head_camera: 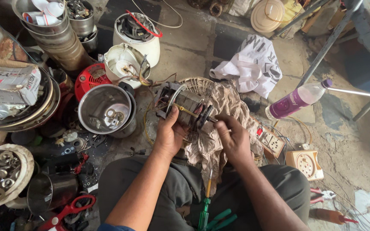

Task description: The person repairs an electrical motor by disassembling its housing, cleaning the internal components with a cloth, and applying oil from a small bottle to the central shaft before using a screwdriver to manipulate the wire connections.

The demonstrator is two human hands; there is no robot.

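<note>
**Small electric motor held over the lap, with hazards of the grip and the surrounding clutter**

The left hand (pixel 168 134) is wrapped around a small electric motor with a grey laminated metal core and dark windings (pixel 185 109), thumb pressed on top, just above the frame's centre. The right hand (pixel 235 137) has its fingers pinched together on the thin metal shaft (pixel 213 121) that sticks out of the motor toward 4 o'clock; whether a small tool lies in that pinch cannot be told. A grimy beige rag (pixel 219 107) lies under and beyond both hands.

Likely risks, judged from this arrangement:
- The motor is carried by one hand only; a twist at the shaft could turn it out of that grip and drop it onto the concrete floor (pixel 193 47).
- Loose yellowish wires (pixel 148 117) trail from the motor at 9 o'clock; a pull could strain their joints or snag the dented steel bowl holding washers (pixel 104 108) just beside them.
- The rag could catch in the winding or the shaft.
- A green-handled screwdriver (pixel 204 205) rests between the knees at 6 o'clock, close enough to be knocked away.
- The purple-labelled clear plastic bottle (pixel 298 99) at 3 o'clock lies near a white socket board (pixel 272 143); a leak there would be hazardous.
</note>
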